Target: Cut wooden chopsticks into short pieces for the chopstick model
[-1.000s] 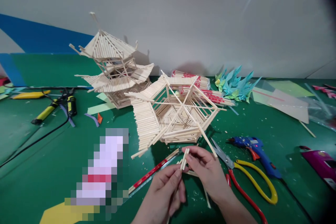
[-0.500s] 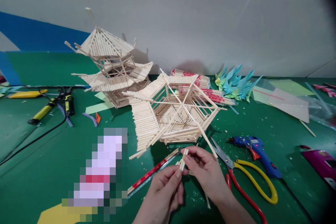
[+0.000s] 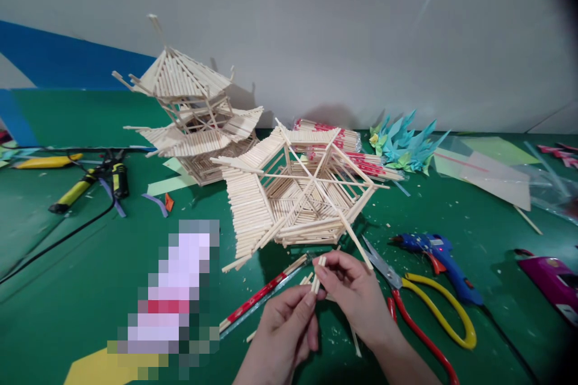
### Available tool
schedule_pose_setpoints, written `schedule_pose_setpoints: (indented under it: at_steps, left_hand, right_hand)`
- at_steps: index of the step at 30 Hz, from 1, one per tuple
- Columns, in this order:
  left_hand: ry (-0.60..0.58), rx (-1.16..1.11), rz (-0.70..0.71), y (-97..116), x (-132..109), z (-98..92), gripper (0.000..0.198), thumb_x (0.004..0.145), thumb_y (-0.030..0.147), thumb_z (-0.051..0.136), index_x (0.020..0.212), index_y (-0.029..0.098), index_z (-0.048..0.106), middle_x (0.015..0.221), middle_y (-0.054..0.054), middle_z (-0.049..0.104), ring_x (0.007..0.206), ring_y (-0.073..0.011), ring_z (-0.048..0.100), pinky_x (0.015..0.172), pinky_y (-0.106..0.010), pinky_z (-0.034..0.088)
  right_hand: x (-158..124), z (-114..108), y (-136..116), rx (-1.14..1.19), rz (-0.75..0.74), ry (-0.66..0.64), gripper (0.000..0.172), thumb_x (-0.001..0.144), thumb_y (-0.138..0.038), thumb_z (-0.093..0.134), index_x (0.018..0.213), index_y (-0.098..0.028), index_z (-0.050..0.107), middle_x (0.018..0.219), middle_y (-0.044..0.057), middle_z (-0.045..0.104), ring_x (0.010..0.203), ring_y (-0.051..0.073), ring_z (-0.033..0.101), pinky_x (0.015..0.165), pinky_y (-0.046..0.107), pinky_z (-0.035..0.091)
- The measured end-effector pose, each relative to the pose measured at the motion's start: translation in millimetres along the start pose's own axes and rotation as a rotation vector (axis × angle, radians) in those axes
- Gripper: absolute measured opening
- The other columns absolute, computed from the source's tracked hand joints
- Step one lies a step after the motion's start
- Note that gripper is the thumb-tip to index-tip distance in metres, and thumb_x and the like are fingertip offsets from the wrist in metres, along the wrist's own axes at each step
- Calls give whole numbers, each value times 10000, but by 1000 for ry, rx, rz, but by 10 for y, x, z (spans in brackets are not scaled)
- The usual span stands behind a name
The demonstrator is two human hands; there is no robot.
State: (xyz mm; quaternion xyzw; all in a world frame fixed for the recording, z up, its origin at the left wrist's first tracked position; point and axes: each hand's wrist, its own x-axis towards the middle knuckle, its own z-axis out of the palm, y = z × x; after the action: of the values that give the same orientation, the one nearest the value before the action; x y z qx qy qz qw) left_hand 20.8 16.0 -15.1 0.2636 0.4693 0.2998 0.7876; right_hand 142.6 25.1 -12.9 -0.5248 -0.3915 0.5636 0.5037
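A few short wooden sticks [image 3: 318, 275] stand pinched between the fingertips of my left hand [image 3: 291, 325] and my right hand [image 3: 354, 289], low in the middle of the view. Just beyond my hands is a six-sided stick frame [image 3: 311, 179], its left and back roof panels covered with sticks laid side by side. A red-banded pack of sticks [image 3: 262, 296] lies to the left of my fingers. Scissors [image 3: 395, 280] with red and yellow handles rest open to the right of my right hand, beside a blue glue gun [image 3: 445, 252].
A tiered stick pagoda [image 3: 189, 126] stands at the back left. Pliers [image 3: 85, 186] and a black cable lie at the left. Stick packs [image 3: 347, 147], blue folded paper [image 3: 410, 141] and paper sheets [image 3: 501, 177] are at the back; a purple tool [image 3: 553, 283] sits far right.
Both hands and the held sticks have shifted very slightly to the right. More loose stick ends show beside my left hand. The frame and tools have stayed in place.
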Motion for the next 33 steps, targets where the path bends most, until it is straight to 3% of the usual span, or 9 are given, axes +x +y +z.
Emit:
schedule_pose_setpoints:
  at_steps: [13,24,33]
  left_hand:
    - [12,-13,3,28,-46,32,310,675,409,638,771,122,576,383,55,467,341,-32,241,378,-195,88]
    - [-30,32,30,-36,-5,3,306,740,408,577,610,136,529,389,51,458,329,-23,228,369,-195,88]
    - [-45,-14,29,-87,32,-51,291,711,420,608,681,134,558,377,53,461,327,-32,243,372,-199,91]
  right_hand:
    - [-14,-6,-49,-26,-9,6,138,754,-314,598,731,-178,591,581,-43,553,516,82,525,504,174,443]
    - [-15,-5,-27,-33,8,3,161,748,-329,602,734,-169,586,605,-40,552,512,80,503,503,181,425]
    - [-23,-4,-24,-40,7,-12,168,757,-341,589,735,-175,571,615,-40,542,531,84,508,497,179,436]
